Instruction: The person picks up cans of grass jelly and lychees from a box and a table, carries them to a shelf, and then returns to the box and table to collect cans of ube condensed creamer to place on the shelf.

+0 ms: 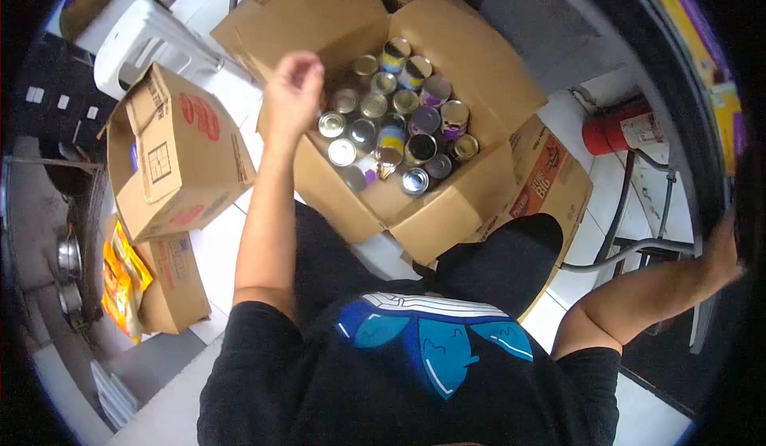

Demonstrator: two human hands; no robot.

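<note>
My left hand hangs over the left side of an open cardboard box. Its fingers are loosely curled, slightly blurred, with a gap at the thumb and nothing seen between them. Inside the box stand several tin cans, mostly upright with metal lids upward; some have yellow, blue or purple labels. One can near the front looks tilted. At the far right edge, my right hand reaches to a dark upright frame beside yellow and purple packs. Its fingers are lost in shadow.
Left of me stands another cardboard box, above a smaller carton with yellow packets beside it. A white plastic stool is behind. At right are a red bucket, a flattened carton and metal tube legs.
</note>
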